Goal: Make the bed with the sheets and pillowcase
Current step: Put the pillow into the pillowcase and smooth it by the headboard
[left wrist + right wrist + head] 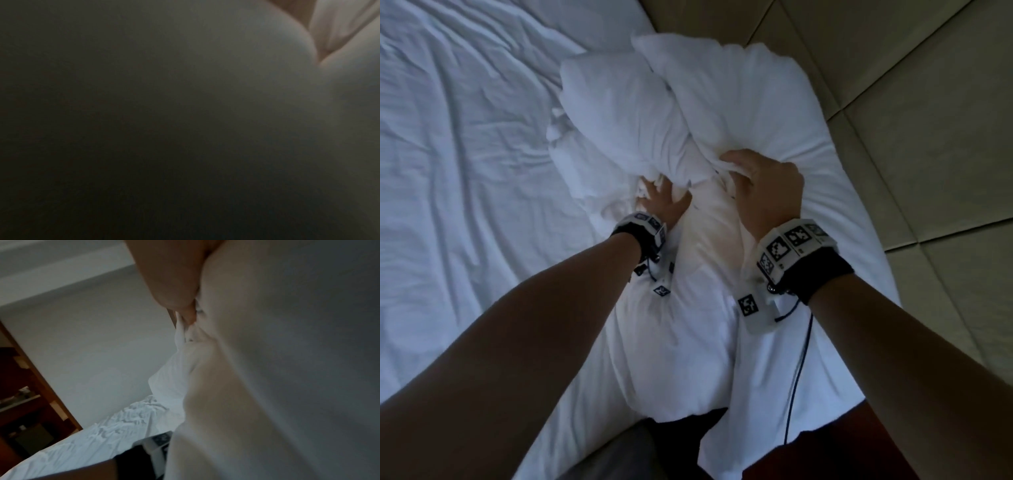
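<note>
A white pillow [681,325] lies lengthwise on the bed in front of me. Its pillowcase [688,161] is bunched up at the far end. My left hand [664,202] digs into that bunched cloth, with the fingertips hidden in the folds. My right hand [760,181] grips a fistful of the same cloth just to the right. In the right wrist view my fingers [174,288] pinch the pillowcase [287,353] tightly. The left wrist view is dark, showing only pale cloth [339,24].
A wrinkled white sheet [465,154] covers the mattress to the left. More white pillows [750,96] are piled beyond my hands against the padded beige headboard [928,120]. Red-brown floor [842,445] shows at the near right. A wooden door frame [41,386] stands past the bed.
</note>
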### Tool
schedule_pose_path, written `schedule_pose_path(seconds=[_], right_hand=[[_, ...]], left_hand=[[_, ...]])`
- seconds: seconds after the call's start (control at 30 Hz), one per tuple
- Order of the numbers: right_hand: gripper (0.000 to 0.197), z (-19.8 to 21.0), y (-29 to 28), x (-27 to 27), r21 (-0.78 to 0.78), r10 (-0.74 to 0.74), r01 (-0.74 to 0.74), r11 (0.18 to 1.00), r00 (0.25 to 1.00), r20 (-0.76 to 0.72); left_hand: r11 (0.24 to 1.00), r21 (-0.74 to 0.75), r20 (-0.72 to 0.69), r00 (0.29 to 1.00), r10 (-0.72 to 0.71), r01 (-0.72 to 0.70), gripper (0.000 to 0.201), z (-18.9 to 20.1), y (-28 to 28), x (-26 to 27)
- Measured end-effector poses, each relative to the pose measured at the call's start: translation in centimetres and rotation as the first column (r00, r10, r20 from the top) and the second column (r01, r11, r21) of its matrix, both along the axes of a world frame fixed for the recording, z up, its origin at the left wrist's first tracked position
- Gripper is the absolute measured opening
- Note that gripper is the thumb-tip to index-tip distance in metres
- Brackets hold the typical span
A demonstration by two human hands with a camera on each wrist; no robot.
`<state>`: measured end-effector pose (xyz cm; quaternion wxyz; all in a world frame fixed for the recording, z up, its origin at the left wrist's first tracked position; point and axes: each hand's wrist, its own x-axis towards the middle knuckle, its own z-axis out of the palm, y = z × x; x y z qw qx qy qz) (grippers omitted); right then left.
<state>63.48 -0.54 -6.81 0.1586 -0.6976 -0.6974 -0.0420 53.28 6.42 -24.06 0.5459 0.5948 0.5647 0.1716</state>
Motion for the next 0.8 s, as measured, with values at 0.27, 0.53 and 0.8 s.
schedule_pose_path(seconds=[0.27,0.53,0.8], right_hand=[[0.043,-3.0,3.3,-1.8,-0.256,-0.023,0.001,0.967,0.996,-0.082],[0.076,-1.1,9.7,-3.8,-0.529,-0.138,0.228,0.817,0.969,0.204],[0.04,-2.6,12.6,-3.3,-0.396,-0.104,0.203,0.896,0.96,0.259]], left_hand=[[0.983,-0.13,0.099,0.984,0.145,-0.132,0.098,0.3,-0.1,-6.7],[0.911,-0.152,0.046,0.918,0.393,-0.382,0.098,1.1,2.3,-10.1],[0.878,-0.274,-0.261,0.909,0.324,-0.392,0.122,-3.3,4.0,-11.5]])
